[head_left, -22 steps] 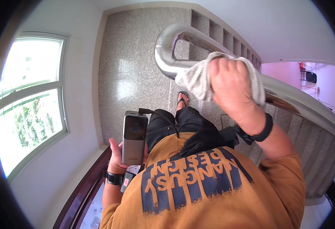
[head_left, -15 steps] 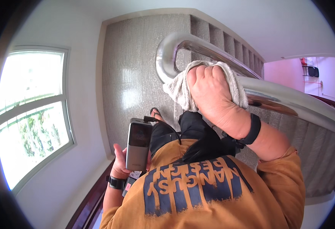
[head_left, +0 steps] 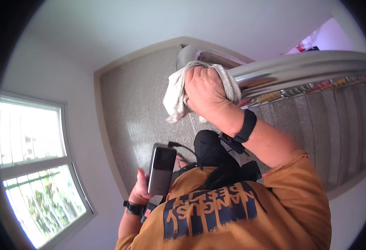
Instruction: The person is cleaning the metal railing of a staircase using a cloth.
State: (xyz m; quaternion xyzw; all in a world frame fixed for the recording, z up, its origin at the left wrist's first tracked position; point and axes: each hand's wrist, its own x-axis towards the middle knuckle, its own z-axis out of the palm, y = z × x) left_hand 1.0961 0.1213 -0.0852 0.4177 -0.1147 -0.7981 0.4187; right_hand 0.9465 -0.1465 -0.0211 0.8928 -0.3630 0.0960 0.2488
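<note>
My right hand (head_left: 208, 89) is closed over a whitish cloth (head_left: 175, 93), which wraps over the thick, shiny metal handrail (head_left: 291, 73) near its curved end. Part of the cloth hangs loose on the left side of the rail. Lower down, my left hand (head_left: 139, 188) holds a grey and black power bank (head_left: 161, 173) upright in front of my body. A black cable (head_left: 183, 146) runs from its top toward my trousers. Most of the left fingers are hidden behind the power bank.
Stairs (head_left: 316, 125) descend on the right beneath the handrail. A speckled grey landing (head_left: 137, 96) lies ahead and to the left, bordered by white walls. A barred window (head_left: 41, 166) is at the left. My sandalled foot shows partly below the cable.
My right hand and the cloth have shifted left along the handrail toward its curved end. The view has tilted and turned, and the power bank now appears slightly lower and farther right.
</note>
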